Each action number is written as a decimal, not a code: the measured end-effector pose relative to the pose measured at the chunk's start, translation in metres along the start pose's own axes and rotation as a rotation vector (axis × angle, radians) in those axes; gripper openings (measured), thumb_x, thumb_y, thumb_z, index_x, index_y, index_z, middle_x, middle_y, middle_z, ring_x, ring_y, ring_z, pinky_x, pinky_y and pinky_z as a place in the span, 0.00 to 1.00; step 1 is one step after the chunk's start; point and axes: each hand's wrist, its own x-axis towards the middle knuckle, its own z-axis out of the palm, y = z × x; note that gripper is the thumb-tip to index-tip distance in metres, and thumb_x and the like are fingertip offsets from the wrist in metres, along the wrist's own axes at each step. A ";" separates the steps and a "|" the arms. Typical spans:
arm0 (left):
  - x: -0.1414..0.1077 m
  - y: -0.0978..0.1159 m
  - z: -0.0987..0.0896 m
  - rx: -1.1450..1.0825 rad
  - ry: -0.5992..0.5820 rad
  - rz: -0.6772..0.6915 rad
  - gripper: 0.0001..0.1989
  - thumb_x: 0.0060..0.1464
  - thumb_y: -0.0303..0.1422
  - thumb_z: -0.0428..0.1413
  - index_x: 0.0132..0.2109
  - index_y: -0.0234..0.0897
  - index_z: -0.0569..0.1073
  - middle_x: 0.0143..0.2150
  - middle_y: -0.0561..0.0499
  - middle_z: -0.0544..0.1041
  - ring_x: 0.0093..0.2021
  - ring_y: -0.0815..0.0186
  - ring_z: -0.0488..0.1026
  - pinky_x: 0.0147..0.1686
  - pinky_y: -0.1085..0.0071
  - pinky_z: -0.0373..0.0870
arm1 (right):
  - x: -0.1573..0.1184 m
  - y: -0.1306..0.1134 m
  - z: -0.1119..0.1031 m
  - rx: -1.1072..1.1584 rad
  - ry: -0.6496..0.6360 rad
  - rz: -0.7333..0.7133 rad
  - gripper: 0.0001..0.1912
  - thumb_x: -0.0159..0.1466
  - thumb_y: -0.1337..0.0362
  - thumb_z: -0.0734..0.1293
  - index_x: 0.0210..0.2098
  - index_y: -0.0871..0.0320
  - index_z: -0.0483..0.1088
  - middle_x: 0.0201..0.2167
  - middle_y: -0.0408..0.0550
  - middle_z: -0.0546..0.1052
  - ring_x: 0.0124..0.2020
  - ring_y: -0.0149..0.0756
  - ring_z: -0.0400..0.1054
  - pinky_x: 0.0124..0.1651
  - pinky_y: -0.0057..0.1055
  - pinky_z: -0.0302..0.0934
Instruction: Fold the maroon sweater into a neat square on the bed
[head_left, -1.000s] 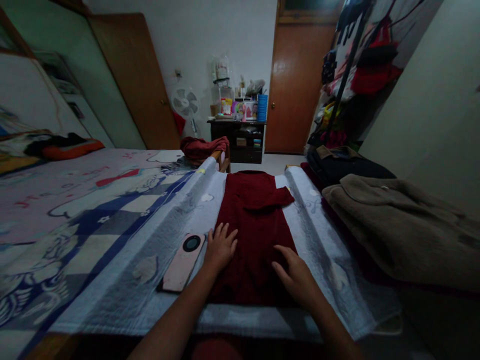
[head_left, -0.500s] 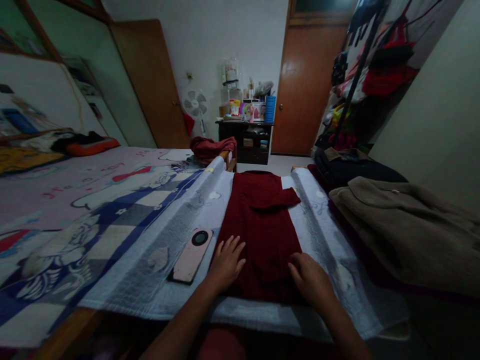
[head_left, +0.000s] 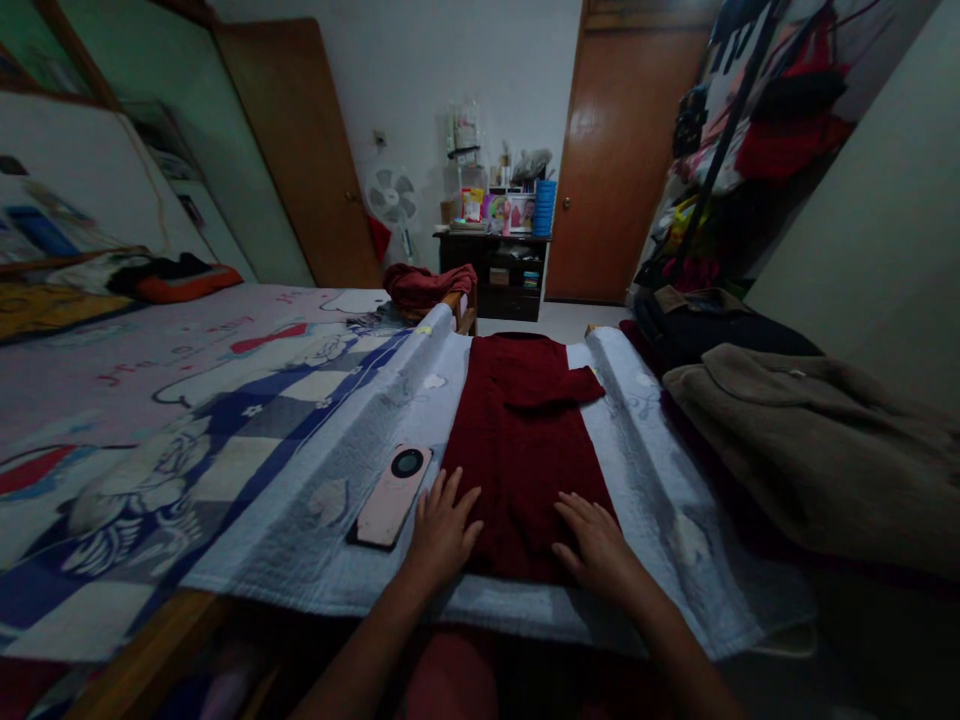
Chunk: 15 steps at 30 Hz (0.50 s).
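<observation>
I log left hand (head_left: 441, 528) and right hand (head_left: 594, 538) spread flat, gripping nothing, on the red garment (head_left: 521, 455) at centre; uneven sideways drag could, I judge, rumple it.

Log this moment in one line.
left hand: open on dark-red cloth garment, lower left | right hand: open over lower right | pink rectangular phone: on pale-blue quilted cloth, left of garment

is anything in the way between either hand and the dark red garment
Nothing visible is: the left hand spreads over the left edge of the dark red garment, and the right hand is over its right side. The phone lies left of the garment, not between it and either hand.
</observation>
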 end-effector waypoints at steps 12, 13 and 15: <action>-0.013 0.020 -0.028 -0.283 -0.206 0.209 0.28 0.49 0.40 0.62 0.57 0.43 0.69 0.60 0.46 0.68 0.58 0.54 0.63 0.58 0.55 0.61 | 0.010 -0.028 -0.027 0.014 0.077 -0.145 0.14 0.67 0.63 0.58 0.36 0.55 0.75 0.43 0.50 0.78 0.50 0.40 0.69 0.64 0.49 0.46; -0.014 0.019 -0.028 -0.275 -0.216 0.210 0.28 0.48 0.39 0.62 0.57 0.45 0.69 0.59 0.47 0.68 0.57 0.55 0.64 0.57 0.55 0.61 | 0.017 -0.032 -0.027 0.047 0.119 -0.185 0.14 0.67 0.64 0.57 0.38 0.56 0.75 0.44 0.50 0.77 0.50 0.38 0.69 0.63 0.46 0.49; -0.014 0.019 -0.029 -0.278 -0.222 0.204 0.25 0.50 0.36 0.61 0.56 0.45 0.70 0.54 0.48 0.71 0.52 0.58 0.66 0.55 0.59 0.63 | 0.030 -0.039 -0.020 0.128 0.206 -0.262 0.15 0.67 0.67 0.57 0.46 0.57 0.73 0.51 0.52 0.74 0.55 0.37 0.65 0.61 0.39 0.54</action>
